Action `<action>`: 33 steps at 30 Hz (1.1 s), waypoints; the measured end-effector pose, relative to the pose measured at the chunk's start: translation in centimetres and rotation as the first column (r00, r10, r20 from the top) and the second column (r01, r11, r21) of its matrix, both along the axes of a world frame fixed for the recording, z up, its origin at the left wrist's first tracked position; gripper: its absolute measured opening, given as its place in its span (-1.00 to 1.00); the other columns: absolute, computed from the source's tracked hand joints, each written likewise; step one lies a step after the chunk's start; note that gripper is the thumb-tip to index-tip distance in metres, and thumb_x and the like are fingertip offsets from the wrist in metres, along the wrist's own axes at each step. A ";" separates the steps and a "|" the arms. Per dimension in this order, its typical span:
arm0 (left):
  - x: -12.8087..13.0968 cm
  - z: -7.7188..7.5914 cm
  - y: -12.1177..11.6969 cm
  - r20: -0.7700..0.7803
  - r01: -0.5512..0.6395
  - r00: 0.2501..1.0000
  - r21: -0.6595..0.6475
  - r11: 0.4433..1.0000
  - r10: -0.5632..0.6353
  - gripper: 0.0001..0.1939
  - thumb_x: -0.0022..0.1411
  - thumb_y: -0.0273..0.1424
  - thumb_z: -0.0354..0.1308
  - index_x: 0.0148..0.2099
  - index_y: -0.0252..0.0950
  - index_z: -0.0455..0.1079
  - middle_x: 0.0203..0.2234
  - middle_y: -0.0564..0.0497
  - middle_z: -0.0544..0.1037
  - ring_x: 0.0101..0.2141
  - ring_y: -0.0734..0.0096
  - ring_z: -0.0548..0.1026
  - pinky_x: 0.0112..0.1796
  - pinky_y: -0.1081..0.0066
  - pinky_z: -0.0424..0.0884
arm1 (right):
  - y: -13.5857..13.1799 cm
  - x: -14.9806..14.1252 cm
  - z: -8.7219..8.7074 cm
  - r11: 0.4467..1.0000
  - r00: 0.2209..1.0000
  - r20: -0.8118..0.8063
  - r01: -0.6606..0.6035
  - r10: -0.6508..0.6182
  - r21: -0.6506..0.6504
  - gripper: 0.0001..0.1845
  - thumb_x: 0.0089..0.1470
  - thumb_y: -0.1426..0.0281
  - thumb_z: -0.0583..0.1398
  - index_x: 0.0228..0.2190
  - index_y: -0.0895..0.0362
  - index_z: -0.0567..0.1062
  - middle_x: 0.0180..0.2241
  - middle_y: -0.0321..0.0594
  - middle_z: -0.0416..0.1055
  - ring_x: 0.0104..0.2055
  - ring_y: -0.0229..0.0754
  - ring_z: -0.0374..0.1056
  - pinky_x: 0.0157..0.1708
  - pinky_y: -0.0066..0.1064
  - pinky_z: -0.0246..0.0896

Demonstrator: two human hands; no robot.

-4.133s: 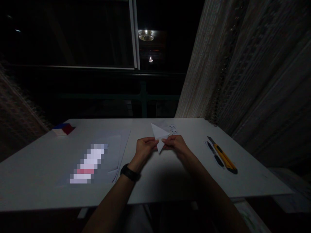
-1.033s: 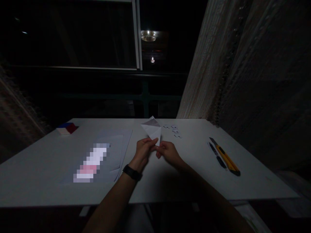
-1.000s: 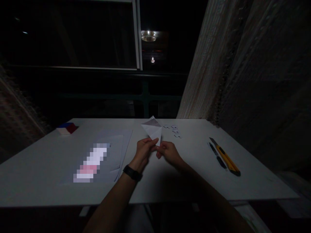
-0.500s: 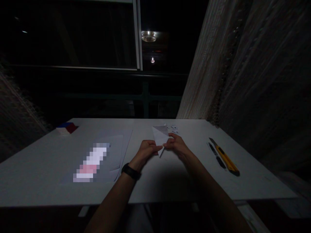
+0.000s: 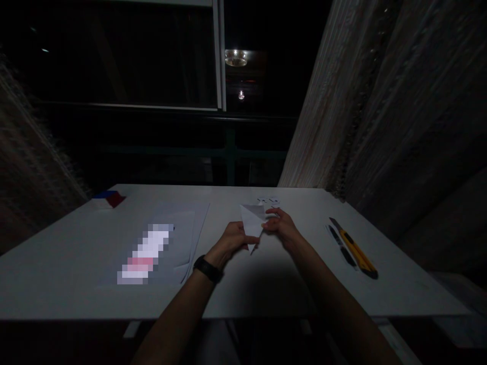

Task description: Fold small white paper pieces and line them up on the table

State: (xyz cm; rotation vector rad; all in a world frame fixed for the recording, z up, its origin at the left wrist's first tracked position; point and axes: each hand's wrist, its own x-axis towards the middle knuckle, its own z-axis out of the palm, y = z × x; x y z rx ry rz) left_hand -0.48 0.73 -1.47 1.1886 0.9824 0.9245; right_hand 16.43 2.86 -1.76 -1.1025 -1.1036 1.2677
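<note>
A folded piece of white paper, kite-shaped with its narrow tip pointing toward me, is held just above the white table. My left hand grips its lower left part, the thumb lying across the front near the tip. At the paper's right edge, my right hand pinches it between thumb and fingers. A black band circles my left wrist. Behind the paper lie several small paper pieces with dark marks.
To the right lie a yellow box cutter and a black pen. Flat paper sheets are at left, beside a blurred-out bright patch. A blue, red and white block sits at the far left corner. Curtains hang beyond the table.
The paper and both hands have come slightly lower in the view. My right hand has shifted up along the paper's right edge, away from the tip, while my left thumb now reaches across it.
</note>
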 end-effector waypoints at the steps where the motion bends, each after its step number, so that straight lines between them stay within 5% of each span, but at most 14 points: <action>1: 0.0 -0.1 0.0 -0.003 -0.008 1.000 0.009 1.000 0.008 -0.66 -0.33 -0.55 0.32 -0.36 -0.46 0.43 -0.60 -0.10 0.51 -0.61 0.38 0.45 -0.65 0.52 0.28 | 0.1 0.2 0.0 1.000 1.000 0.000 -0.027 0.027 -0.005 -0.41 -0.54 0.49 0.34 -0.32 0.14 0.31 -0.72 -0.48 0.28 -0.68 -0.35 0.20 -0.61 -0.48 0.11; 12: -0.1 -0.5 0.2 0.138 0.035 0.990 0.014 0.999 -0.037 -0.64 -0.30 -0.53 0.33 -0.33 -0.48 0.40 -0.55 -0.10 0.51 -0.58 0.37 0.46 -0.51 0.39 0.38 | -0.5 0.1 -0.1 0.939 0.938 0.070 -0.342 0.339 0.045 -0.24 -0.44 0.47 0.32 -0.11 0.16 0.19 -0.65 -0.43 0.35 -0.61 -0.31 0.30 -0.53 -0.47 0.15; 20: 0.0 -0.5 0.2 0.102 0.052 0.993 0.025 0.998 -0.054 -0.67 -0.35 -0.59 0.32 -0.39 -0.48 0.41 -0.58 -0.06 0.50 -0.61 0.40 0.43 -0.51 0.37 0.39 | -0.8 0.1 -0.1 0.873 0.876 0.070 -0.481 0.477 0.082 -0.29 -0.37 0.50 0.29 -0.12 0.13 0.14 -0.50 -0.31 0.42 -0.51 -0.23 0.37 -0.46 -0.39 0.23; 33: -0.6 0.3 0.0 0.082 0.086 0.993 0.003 0.996 -0.086 -0.71 -0.31 -0.59 0.29 -0.39 -0.48 0.41 -0.59 -0.10 0.50 -0.61 0.39 0.43 -0.54 0.40 0.36 | -0.5 0.9 0.1 0.907 0.920 0.104 -0.389 0.377 0.159 -0.30 -0.33 0.48 0.27 -0.10 0.09 0.14 -0.58 -0.44 0.32 -0.57 -0.35 0.25 -0.51 -0.50 0.11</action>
